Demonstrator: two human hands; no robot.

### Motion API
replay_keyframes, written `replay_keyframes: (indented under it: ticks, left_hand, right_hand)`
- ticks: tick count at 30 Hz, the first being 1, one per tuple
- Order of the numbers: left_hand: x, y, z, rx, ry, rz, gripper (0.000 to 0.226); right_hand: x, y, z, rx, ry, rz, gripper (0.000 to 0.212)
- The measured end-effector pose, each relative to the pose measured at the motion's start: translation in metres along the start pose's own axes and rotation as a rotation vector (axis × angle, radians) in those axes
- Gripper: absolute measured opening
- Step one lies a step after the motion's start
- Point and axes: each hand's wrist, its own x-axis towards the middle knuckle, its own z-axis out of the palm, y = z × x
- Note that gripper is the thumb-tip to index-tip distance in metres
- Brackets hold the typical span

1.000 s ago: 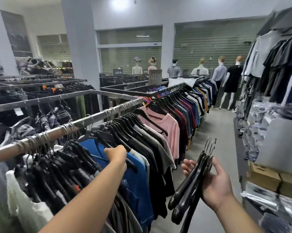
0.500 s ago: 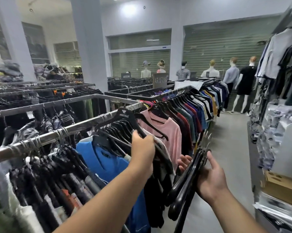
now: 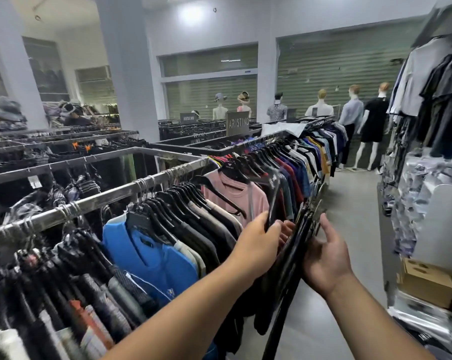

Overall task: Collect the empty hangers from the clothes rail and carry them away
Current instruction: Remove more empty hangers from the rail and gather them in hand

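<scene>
A long metal clothes rail runs from lower left to upper right, packed with shirts on black hangers. My left hand grips a single empty black hanger, blurred, lifted off the rail and held right beside the bundle. My right hand holds a bundle of several empty black hangers upright, thumb spread to the right. Another empty black hanger lies across a pink T-shirt on the rail.
A blue T-shirt hangs near me. The grey floor aisle runs ahead to mannequins by a rolled-down shutter. A display with hanging clothes and cardboard boxes stands on the right. More rails fill the left.
My left hand took a hanger off the rail and carried it right, from above the blue T-shirt to the bundle in my right hand. The right hand stayed about where it was.
</scene>
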Motion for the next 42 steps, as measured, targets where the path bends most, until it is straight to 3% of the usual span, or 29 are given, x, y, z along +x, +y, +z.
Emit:
replay_keyframes:
  ticks: [3,6,14,18,20,22,29,31,34,38,42]
  left_hand:
    - [0.007,-0.016,0.007,0.153,-0.068,-0.005,0.038]
    - [0.013,-0.03,0.006,0.321,-0.138,0.044,0.031]
    - [0.039,-0.067,-0.021,0.382,-0.374,-0.051,0.037]
    - [0.059,-0.081,-0.021,0.344,-0.402,-0.142,0.032]
    - [0.068,-0.082,-0.018,0.396,-0.353,-0.135,0.02]
    - [0.091,-0.083,-0.012,0.377,-0.247,-0.159,0.023]
    - [0.233,-0.104,-0.019,0.069,0.326,-0.376,0.074]
    - [0.292,-0.138,-0.03,0.013,0.474,-0.409,0.088]
    - [0.342,-0.162,-0.046,-0.071,0.676,-0.514,0.092]
    - [0.333,-0.129,-0.036,-0.165,0.777,-0.584,0.079]
    - [0.354,-0.152,-0.048,-0.208,0.801,-0.629,0.078]
  right_hand:
    - [0.001,-0.004,0.002,-0.026,-0.009,-0.001,0.077]
    - [0.005,-0.001,0.0,0.008,0.007,-0.003,0.08]
    - [0.028,0.025,-0.012,0.134,0.057,-0.036,0.079]
    - [0.05,0.026,-0.027,0.127,0.109,-0.022,0.07]
    - [0.062,0.021,-0.037,0.15,0.102,-0.008,0.066]
    - [0.081,0.01,-0.052,0.14,0.089,0.006,0.065]
    - [0.146,-0.046,-0.093,0.123,0.093,0.073,0.068]
    - [0.164,-0.065,-0.103,0.109,0.094,0.101,0.067]
    - [0.186,-0.086,-0.112,0.086,0.092,0.127,0.068]
    - [0.208,-0.102,-0.124,0.061,0.117,0.154,0.071]
    - [0.22,-0.108,-0.132,0.065,0.134,0.174,0.073]
